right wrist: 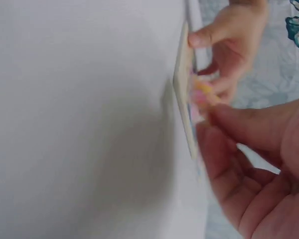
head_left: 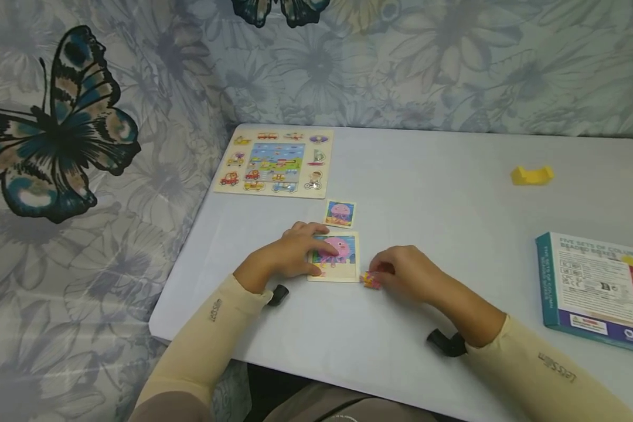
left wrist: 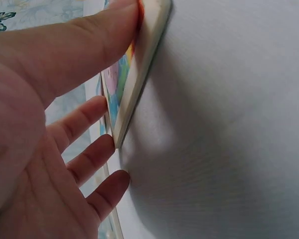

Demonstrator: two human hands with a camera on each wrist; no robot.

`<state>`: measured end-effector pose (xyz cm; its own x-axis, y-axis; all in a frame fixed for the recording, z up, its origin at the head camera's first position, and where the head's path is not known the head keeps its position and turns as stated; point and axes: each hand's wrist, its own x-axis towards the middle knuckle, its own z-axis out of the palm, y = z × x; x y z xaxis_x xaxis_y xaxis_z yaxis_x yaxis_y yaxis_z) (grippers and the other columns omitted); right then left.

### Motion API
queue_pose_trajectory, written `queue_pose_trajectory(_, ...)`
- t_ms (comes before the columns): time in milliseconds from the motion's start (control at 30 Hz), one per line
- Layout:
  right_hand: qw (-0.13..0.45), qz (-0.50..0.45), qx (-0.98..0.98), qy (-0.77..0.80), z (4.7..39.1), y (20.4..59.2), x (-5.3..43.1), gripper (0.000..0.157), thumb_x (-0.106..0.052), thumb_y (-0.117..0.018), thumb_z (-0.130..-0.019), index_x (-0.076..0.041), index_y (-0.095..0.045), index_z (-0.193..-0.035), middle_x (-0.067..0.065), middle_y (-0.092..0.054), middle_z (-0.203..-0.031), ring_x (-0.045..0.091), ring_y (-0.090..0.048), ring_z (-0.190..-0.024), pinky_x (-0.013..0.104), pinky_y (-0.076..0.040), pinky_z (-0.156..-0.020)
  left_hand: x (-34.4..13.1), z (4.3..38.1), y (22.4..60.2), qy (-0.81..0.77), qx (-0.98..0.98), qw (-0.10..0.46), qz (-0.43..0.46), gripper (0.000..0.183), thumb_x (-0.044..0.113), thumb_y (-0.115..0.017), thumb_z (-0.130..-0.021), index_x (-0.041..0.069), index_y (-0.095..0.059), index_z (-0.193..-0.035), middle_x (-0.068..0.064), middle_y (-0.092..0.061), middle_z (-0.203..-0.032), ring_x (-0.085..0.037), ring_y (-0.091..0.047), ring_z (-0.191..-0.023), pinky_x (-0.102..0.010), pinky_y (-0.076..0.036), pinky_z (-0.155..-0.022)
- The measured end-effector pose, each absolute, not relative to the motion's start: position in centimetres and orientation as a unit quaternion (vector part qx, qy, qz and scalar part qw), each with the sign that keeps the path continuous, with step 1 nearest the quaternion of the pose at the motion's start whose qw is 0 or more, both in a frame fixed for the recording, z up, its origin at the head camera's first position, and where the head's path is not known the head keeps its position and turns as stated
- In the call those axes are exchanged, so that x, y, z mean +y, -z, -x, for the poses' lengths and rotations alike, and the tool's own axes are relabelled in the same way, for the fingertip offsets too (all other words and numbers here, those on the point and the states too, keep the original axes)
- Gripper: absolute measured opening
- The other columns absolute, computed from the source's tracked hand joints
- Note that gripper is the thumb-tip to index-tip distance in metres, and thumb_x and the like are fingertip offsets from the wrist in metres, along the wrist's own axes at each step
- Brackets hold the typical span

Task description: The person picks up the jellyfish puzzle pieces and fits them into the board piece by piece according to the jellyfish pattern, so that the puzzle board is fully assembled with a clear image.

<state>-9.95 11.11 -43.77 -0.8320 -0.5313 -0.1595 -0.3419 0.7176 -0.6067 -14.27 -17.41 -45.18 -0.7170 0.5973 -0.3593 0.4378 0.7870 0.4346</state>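
Observation:
A small jigsaw puzzle board [head_left: 350, 272] with a pink octopus picture lies on the table; its lower strip shows bare wood. My left hand [head_left: 294, 251] rests over its left side, thumb on the near left corner and fingers extended over the picture and edge. In the left wrist view the thumb [left wrist: 84, 47] presses on the board's face. Just right of the board, my right hand [head_left: 407, 272] pinches a small pink and yellow puzzle piece [head_left: 370, 280] between thumb and fingertips. The piece is blurred in the right wrist view. A smaller octopus picture [head_left: 340, 213] lies beyond the board.
A larger wooden board [head_left: 275, 190] with vehicle pictures lies at the far left of the white table [head_left: 432, 193]. To the right are a yellow curved block [head_left: 531, 176] and a box [head_left: 596, 287] with printed text. Patterned fabric [head_left: 316, 70] hangs behind the table.

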Motion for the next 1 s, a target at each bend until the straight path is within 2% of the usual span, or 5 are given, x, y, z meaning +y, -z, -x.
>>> queue_pose_trajectory(267, 0.199, 0.235, 0.889, 0.340, 12.3, 45.0, 5.6, 0.012, -0.008, -0.070, -0.093, -0.012, -0.080, -0.097, -0.004, -0.073, -0.088, 0.014, -0.059, -0.080, 0.031, -0.050, -0.073, -17.1, 15.0, 45.2, -0.167, 0.906, 0.258, -0.292, 0.054, 0.034, -0.081, -0.089, 0.041, -0.062, -0.138, 0.003, -0.029, -0.163, -0.027, -0.025, -0.145, -0.052, -0.027, -0.117)
queue_pose_trajectory(600, 0.170, 0.243, 0.916, 0.270, 12.1, 44.9, 3.8, 0.009, -0.007, -0.074, -0.090, -0.010, -0.081, -0.096, 0.002, -0.074, -0.094, 0.019, -0.066, -0.094, 0.041, -0.057, -0.085, -16.4, 15.1, 45.8, -0.177, 0.918, 0.222, -0.275, 0.044, 0.044, -0.079, -0.089, 0.037, -0.069, -0.131, 0.003, -0.037, -0.157, -0.027, -0.031, -0.141, -0.052, -0.031, -0.112)
queue_pose_trajectory(733, 0.162, 0.240, 0.927, 0.237, 12.2, 44.6, 4.1, 0.013, -0.014, -0.081, -0.087, -0.008, -0.077, -0.097, 0.002, -0.069, -0.087, 0.018, -0.062, -0.083, 0.038, -0.054, -0.077, -16.1, 15.0, 45.8, -0.189, 0.923, 0.212, -0.258, 0.041, 0.038, -0.083, -0.085, 0.037, -0.072, -0.125, 0.003, -0.040, -0.153, -0.028, -0.033, -0.139, -0.053, -0.033, -0.111)
queue_pose_trajectory(867, 0.163, 0.227, 0.935, 0.217, 12.6, 44.9, 4.6, 0.021, -0.025, -0.086, -0.084, -0.012, -0.070, -0.086, -0.001, -0.062, -0.076, 0.018, -0.055, -0.073, 0.033, -0.045, -0.068, -16.2, 15.0, 45.8, -0.190, 0.926, 0.209, -0.250, 0.037, 0.036, -0.085, -0.083, 0.042, -0.073, -0.117, 0.003, -0.042, -0.151, -0.027, -0.035, -0.135, -0.051, -0.034, -0.109)
queue_pose_trajectory(1000, 0.169, 0.229, 0.934, 0.217, 13.0, 45.4, 5.0, 0.026, -0.031, -0.086, -0.083, -0.014, -0.067, -0.083, -0.001, -0.060, -0.074, 0.018, -0.053, -0.072, 0.032, -0.042, -0.066, -16.3, 14.8, 45.9, -0.190, 0.928, 0.212, -0.240, 0.035, 0.036, -0.086, -0.083, 0.045, -0.073, -0.114, 0.004, -0.042, -0.150, -0.026, -0.035, -0.135, -0.050, -0.033, -0.109)
